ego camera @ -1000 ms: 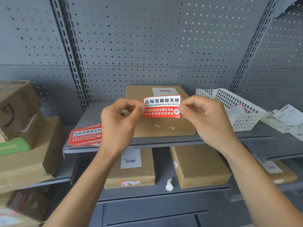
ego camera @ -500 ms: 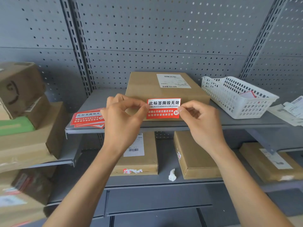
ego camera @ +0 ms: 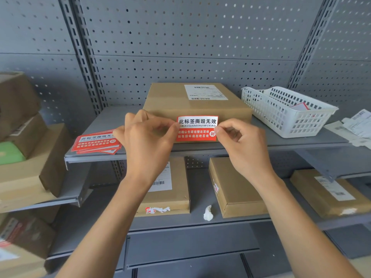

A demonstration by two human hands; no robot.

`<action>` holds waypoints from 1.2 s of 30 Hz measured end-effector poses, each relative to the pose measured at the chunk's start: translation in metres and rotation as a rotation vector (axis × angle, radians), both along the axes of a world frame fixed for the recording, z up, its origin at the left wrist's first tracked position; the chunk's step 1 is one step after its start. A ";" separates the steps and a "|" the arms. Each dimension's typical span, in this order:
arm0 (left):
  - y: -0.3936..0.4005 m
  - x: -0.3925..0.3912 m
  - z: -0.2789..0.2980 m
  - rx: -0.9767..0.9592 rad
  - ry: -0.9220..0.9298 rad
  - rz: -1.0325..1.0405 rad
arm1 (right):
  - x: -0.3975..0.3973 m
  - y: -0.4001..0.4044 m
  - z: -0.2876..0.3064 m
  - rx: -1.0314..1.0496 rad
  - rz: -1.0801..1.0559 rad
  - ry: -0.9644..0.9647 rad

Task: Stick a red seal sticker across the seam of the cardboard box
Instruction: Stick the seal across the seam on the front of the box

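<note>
Both hands are pinched on the sticker now: the left hand (ego camera: 147,141) nips its left edge between thumb and fingers, the right hand (ego camera: 244,144) grips the right edge the same way. The red seal sticker (ego camera: 197,128) has come down from mid-air a second ago and now sits flat-on against the near face of the cardboard box (ego camera: 172,99), its white band at the top edge, red band below. Whether it is already touching the cardboard, I cannot tell. That looks like the lining-up finished; pressing it down over the seam should come next. Left of the box lies a stack of spare stickers (ego camera: 96,142) on the shelf (ego camera: 301,144), with a white basket (ego camera: 285,111) to the right.
</note>
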State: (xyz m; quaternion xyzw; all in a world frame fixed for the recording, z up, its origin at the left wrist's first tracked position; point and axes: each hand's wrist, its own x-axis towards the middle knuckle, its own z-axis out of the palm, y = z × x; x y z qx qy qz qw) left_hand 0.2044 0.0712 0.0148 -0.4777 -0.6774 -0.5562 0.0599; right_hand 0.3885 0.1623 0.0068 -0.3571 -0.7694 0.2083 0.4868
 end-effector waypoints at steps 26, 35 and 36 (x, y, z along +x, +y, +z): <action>0.016 -0.001 -0.008 0.024 0.176 0.107 | -0.008 0.008 -0.005 0.187 -0.112 -0.094; 0.019 -0.001 -0.009 0.015 0.230 0.149 | -0.008 0.010 -0.006 0.207 -0.111 -0.101; 0.019 -0.001 -0.009 0.015 0.232 0.153 | -0.008 0.010 -0.007 0.210 -0.116 -0.102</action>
